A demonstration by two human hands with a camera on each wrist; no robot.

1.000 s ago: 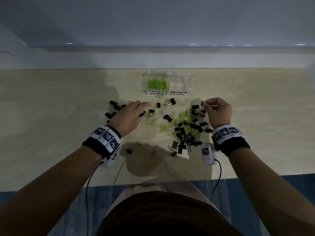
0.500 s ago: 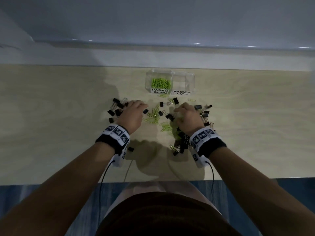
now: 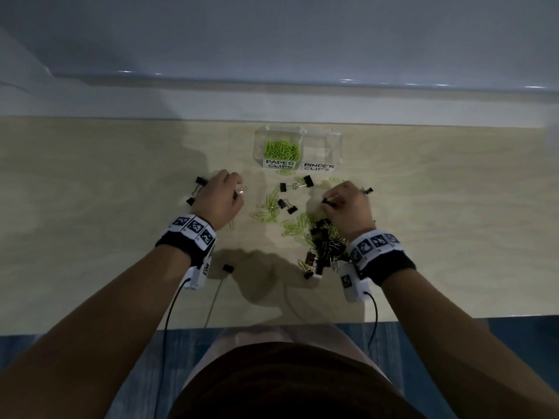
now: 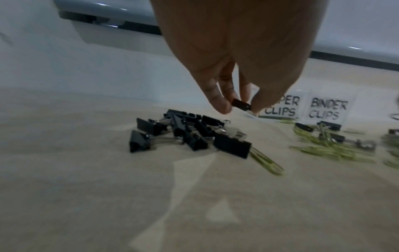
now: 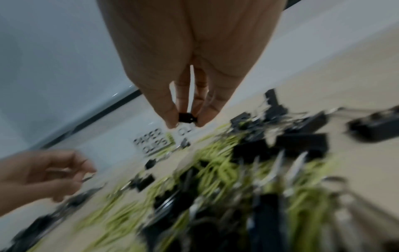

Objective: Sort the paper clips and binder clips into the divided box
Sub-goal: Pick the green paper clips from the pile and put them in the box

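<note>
I look down at a pale wooden desk. At its far side sits a clear divided box with two labels. The left compartment, marked "PAPER CLIPS", holds a heap of green paper clips. I cannot tell what the right one, marked "BINDER CLIPS", holds.

My left hand hovers left of centre, its fingers pinching a small black binder clip just above a cluster of binder clips lying on the desk.

My right hand hovers right of centre. Its fingers pinch another small black clip between thumb and fingertips. Below and behind that hand lies a tangled pile of black binder clips mixed with green paper clips, blurred in the right wrist view.

Between the hands, loose green clips and a few single binder clips are scattered, near the front of the box.
</note>
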